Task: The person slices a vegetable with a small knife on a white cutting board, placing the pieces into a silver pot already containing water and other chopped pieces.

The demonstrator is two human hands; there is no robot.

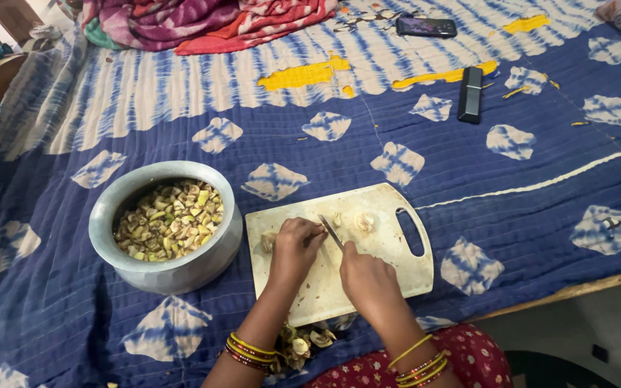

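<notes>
We see a metal pot [165, 269] of chopped pieces left of the cutting board [368, 259]. On it, our left hand [295, 248] pins a vegetable piece [267, 241] (mostly hidden), while our right hand [366, 279] grips a knife [330, 231] just beside it.

Knife [331, 232] handle hidden in right hand [366, 276] — forearms cut off below.

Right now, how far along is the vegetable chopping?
Mostly done, it seems: the metal pot holds many chopped pieces. In hand: right hand works the knife, left hand steadies a piece on the cutting board. Left: one chunk on the board.
</notes>
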